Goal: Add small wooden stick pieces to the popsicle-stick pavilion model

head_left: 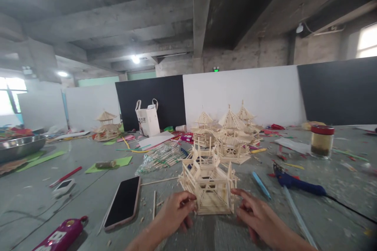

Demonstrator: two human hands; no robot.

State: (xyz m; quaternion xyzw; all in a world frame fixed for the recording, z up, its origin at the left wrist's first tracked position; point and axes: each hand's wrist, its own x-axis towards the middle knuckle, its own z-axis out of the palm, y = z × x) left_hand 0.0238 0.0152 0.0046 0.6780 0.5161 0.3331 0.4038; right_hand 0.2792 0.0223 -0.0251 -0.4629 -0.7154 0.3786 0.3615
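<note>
While the near edge of the bench is faced, a wooden stick pavilion is held between 2 hands: its lower left side is pinched by the fingers of the left hand, and its lower right side is touched by the loosely spread fingers of the right hand. A dark phone is laid just left of it, a blue glue gun to its right, and 3 finished pavilions are seen behind, toward the far edge
</note>
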